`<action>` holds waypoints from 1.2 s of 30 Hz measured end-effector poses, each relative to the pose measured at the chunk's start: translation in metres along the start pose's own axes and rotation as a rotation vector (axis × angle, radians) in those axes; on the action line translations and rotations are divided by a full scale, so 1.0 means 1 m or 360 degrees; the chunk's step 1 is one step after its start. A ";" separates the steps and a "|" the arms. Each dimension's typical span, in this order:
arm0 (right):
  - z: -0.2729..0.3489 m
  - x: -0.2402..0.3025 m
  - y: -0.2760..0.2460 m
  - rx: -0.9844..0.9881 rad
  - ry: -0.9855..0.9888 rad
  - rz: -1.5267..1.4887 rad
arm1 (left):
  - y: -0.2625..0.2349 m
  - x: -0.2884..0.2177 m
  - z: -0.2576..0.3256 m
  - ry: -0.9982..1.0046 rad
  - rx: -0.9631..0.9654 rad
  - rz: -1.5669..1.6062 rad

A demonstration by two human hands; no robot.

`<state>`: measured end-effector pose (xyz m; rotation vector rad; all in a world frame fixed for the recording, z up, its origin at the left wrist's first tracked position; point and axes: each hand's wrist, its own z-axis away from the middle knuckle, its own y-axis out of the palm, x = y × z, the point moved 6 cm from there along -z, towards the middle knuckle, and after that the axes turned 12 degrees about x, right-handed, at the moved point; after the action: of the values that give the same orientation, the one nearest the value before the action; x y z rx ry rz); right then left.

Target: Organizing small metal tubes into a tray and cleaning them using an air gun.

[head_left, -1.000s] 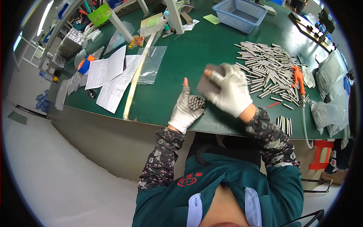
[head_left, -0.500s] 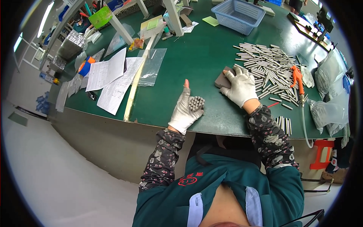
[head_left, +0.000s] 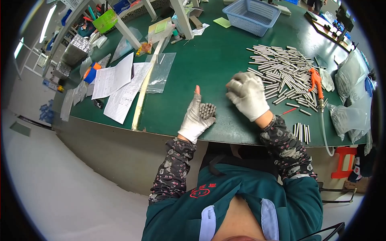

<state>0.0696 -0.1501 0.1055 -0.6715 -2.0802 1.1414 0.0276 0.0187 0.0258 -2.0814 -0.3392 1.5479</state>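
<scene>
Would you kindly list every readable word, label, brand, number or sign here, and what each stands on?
White sheets: rows of print, too small to read.
Red emblem on the green jacket: small characters, too blurred to quote.
Metal rods in the left hand: no lettering visible.
Elsewhere: nothing I can read.

R hand [head_left: 247, 96], nr table's [head_left: 193, 60] front edge: fingertips curled out of sight, so can't tell if it grips anything. L hand [head_left: 194, 122] hides part of rod bundle [head_left: 207, 111]. Papers [head_left: 114, 76], table's L end: print too sm. Person [head_left: 315, 5] past far edge: mostly cut off @ top.
</scene>
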 end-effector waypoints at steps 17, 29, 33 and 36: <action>-0.028 0.078 0.042 0.0475 -0.0869 0.0788 | 0.004 0.014 -0.003 0.0076 -0.0004 -0.0068; -0.022 0.043 0.021 0.0305 -0.0462 -0.0042 | 0.008 0.018 -0.001 0.0064 0.0078 0.0063; -0.007 0.026 0.047 0.0265 -0.0090 -0.0772 | 0.011 0.020 -0.002 0.0005 0.0110 0.0533; -0.009 0.020 0.058 0.0319 0.0072 -0.0922 | 0.011 0.022 -0.002 0.0019 0.0085 0.0607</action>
<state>0.0707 -0.1033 0.0645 0.0122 -1.9035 0.9612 0.0355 0.0195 0.0022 -2.2026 0.1125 1.7319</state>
